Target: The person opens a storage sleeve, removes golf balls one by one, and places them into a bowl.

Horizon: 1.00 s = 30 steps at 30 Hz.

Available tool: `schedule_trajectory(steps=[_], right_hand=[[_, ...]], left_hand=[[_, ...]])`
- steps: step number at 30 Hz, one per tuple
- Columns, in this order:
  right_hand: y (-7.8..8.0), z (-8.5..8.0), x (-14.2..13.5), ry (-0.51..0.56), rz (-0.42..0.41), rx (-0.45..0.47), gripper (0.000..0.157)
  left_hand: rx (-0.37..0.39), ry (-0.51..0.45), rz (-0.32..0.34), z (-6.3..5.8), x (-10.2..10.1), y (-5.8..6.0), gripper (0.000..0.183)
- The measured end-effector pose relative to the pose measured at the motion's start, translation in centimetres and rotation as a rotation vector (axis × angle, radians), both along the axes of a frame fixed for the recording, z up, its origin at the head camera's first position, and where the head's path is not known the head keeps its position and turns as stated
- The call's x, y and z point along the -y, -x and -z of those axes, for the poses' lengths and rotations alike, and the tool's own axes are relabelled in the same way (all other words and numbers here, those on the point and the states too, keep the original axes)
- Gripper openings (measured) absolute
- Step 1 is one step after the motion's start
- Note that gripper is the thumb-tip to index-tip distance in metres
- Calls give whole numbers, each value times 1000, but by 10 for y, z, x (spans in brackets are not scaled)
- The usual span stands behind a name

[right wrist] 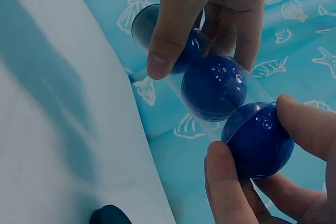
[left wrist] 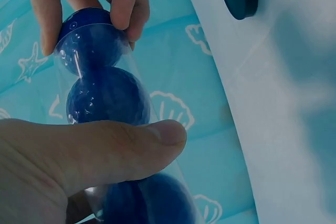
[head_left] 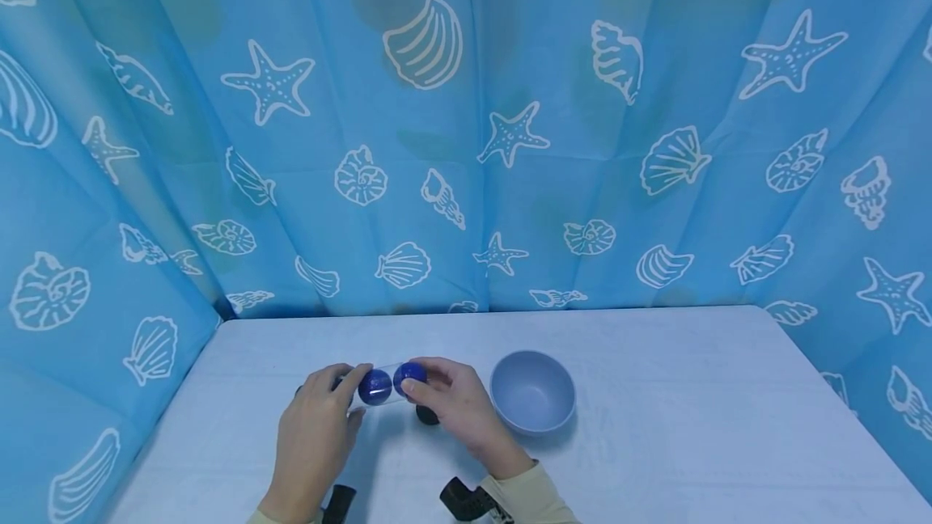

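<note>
While held, tube [head_left: 384,385] between left hand [head_left: 320,427], right hand [head_left: 455,403]

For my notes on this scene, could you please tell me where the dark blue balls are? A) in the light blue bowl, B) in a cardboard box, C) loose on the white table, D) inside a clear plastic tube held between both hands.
D: the dark blue balls sit in a row inside the clear plastic tube, gripped by the left hand and right hand; the light blue bowl holds none.

Glossy blue balls [right wrist: 214,86], clear plastic tube [left wrist: 126,129]
</note>
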State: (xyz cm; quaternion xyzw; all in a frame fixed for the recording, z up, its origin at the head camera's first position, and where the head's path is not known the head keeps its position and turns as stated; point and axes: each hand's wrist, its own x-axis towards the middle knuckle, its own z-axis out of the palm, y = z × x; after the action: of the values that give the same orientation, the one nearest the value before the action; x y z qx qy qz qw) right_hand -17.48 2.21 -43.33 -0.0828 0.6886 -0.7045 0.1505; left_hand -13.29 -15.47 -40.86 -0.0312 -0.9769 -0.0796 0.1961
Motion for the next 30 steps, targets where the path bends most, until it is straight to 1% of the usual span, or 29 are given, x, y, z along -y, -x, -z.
schedule_trajectory(steps=[2, 5, 9, 11, 19, 26, 30], right_hand=[[0, -1, -1, -42, 8, -6, 51], [0, -3, -2, -101, 20, -42, 53], [0, -6, -4, -161, 45, -95, 53], [-1, -8, -5, -181, 58, -100, 53], [0, -12, -9, -201, 79, -113, 51], [1, -15, -14, -219, 118, -154, 51], [1, -17, -18, -219, 131, -153, 51]], left_hand=[[20, 2, -4, 0, -1, 0, 58], [40, 4, -7, 0, -2, 1, 57], [44, 1, -10, 0, -2, 1, 57], [49, 1, -9, 0, -3, 1, 57], [75, -21, 10, -1, -2, 1, 59], [43, -19, 26, 0, 0, 2, 59], [47, -11, 20, 2, 0, 2, 60]])
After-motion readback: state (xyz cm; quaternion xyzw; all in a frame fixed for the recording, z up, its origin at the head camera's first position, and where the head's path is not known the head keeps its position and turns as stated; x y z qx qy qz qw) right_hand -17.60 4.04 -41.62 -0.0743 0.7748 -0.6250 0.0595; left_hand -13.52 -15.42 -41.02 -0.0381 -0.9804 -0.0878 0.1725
